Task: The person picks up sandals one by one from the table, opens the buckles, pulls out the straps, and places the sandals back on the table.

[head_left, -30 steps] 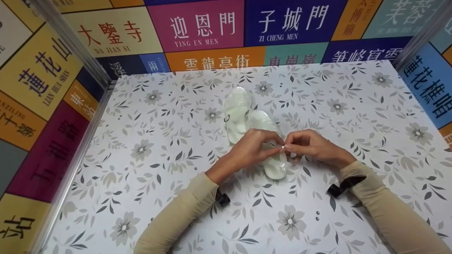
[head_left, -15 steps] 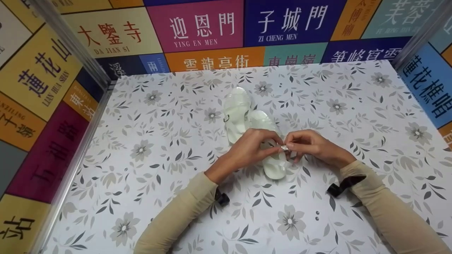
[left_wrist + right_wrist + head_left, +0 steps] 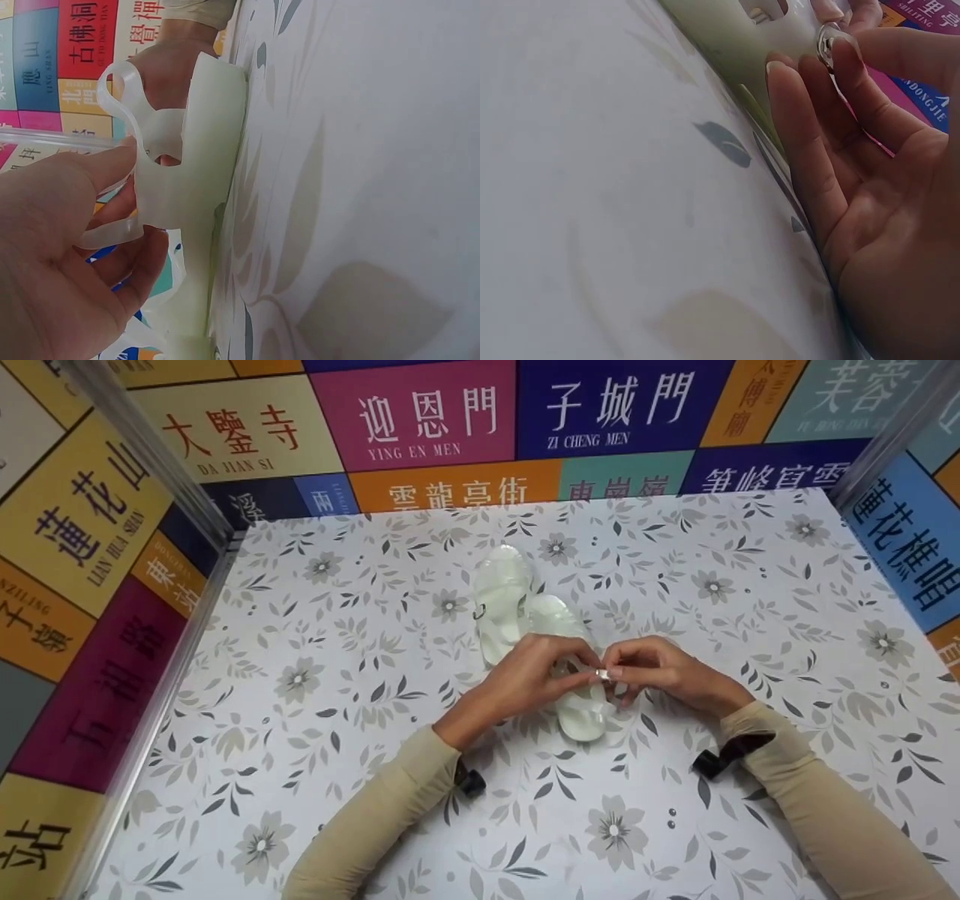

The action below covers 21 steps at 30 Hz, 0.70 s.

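A pale green-white sandal lies on the table, its toe away from me and its heel toward me. At its ankle strap, my left hand pinches the strap between thumb and fingers. My right hand meets it there, thumb and index finger pinching a small silver buckle. The right hand's other fingers curl below, close to the sole's side. In the left wrist view, a raised strap loop stands at the heel. The left hand covers the middle of the sandal in the head view.
The matching sandal lies just beyond and to the left, partly overlapped by the near one in view. White floral paper covers the table. Colourful lettered panels border the back and sides.
Both hands stay at the same spot on the sandal. Their fingertips have shifted slightly around the buckle, which shows more than it did a second ago.
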Each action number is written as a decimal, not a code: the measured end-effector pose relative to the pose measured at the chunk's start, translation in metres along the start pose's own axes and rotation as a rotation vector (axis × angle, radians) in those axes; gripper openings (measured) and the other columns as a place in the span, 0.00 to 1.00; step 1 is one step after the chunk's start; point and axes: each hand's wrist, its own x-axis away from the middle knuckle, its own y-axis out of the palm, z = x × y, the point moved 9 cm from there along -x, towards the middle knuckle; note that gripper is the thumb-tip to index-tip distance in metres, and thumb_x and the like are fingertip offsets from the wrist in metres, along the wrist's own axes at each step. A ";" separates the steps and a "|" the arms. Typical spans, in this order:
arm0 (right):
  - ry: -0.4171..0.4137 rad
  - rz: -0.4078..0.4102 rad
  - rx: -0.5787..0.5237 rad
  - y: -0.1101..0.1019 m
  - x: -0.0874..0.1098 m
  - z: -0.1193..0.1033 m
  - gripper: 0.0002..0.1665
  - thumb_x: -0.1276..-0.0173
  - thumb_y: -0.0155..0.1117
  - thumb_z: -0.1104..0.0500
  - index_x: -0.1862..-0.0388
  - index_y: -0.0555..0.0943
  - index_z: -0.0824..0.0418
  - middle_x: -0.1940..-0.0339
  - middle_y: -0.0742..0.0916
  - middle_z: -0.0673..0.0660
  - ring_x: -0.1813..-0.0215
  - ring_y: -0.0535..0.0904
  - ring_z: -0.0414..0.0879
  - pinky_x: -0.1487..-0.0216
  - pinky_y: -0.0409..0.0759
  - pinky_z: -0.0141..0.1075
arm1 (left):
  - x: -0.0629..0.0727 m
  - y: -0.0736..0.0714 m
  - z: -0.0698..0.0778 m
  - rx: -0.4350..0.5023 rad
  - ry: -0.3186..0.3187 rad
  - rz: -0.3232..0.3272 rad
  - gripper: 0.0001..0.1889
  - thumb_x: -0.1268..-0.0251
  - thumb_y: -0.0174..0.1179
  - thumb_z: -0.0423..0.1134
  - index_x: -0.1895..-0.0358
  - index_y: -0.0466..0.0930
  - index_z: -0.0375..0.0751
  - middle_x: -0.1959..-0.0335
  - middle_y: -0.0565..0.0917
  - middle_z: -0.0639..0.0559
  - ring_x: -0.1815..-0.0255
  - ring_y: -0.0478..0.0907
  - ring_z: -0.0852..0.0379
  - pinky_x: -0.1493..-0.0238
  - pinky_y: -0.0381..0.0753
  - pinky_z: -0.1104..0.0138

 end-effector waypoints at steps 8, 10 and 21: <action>-0.021 -0.016 0.009 0.002 0.000 0.000 0.09 0.17 0.57 0.69 0.55 0.82 0.74 0.64 0.86 0.74 0.64 0.90 0.54 0.66 0.92 0.47 | 0.000 0.000 0.000 0.007 -0.005 0.003 0.09 0.25 0.71 0.46 0.50 0.91 0.48 0.53 0.94 0.57 0.52 0.87 0.68 0.45 0.84 0.77; -0.017 -0.015 0.011 0.002 -0.001 0.001 0.09 0.17 0.57 0.68 0.55 0.82 0.74 0.64 0.86 0.74 0.64 0.90 0.52 0.66 0.92 0.46 | 0.000 0.000 0.000 0.007 -0.006 0.005 0.09 0.24 0.70 0.46 0.50 0.91 0.48 0.53 0.94 0.57 0.53 0.87 0.69 0.46 0.85 0.75; -0.010 -0.013 0.009 0.001 0.000 0.000 0.10 0.17 0.57 0.67 0.54 0.82 0.73 0.62 0.87 0.70 0.62 0.90 0.54 0.64 0.92 0.48 | 0.001 0.000 0.000 0.003 -0.013 0.006 0.09 0.24 0.70 0.45 0.49 0.91 0.48 0.53 0.94 0.57 0.54 0.87 0.69 0.48 0.86 0.75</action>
